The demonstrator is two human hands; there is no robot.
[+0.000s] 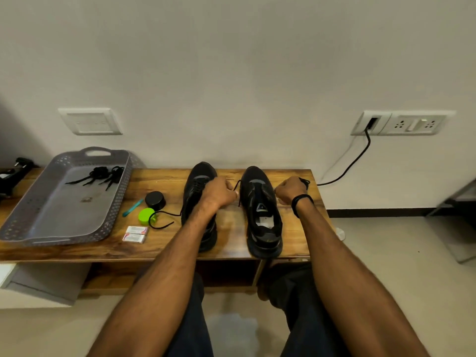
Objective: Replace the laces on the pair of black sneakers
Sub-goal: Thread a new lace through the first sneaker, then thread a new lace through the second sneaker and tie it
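— On the wooden bench (pixel 157 180), at twelve o'clock, what do the hands hold?
— The left hand (pixel 221 193) and right hand (pixel 289 191) each pinch an end of the black lace (pixel 237 188), at nine and three o'clock of the right sneaker (pixel 262 215); the left sneaker (pixel 198 181) stands beside. Even pulls should seat it flat.
— And the grey tray (pixel 61 202)?
— At ten o'clock, holding a bundle of black laces (pixel 103 173).

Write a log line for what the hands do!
left grip: holds lace | right grip: holds lace | lace: runs to right sneaker
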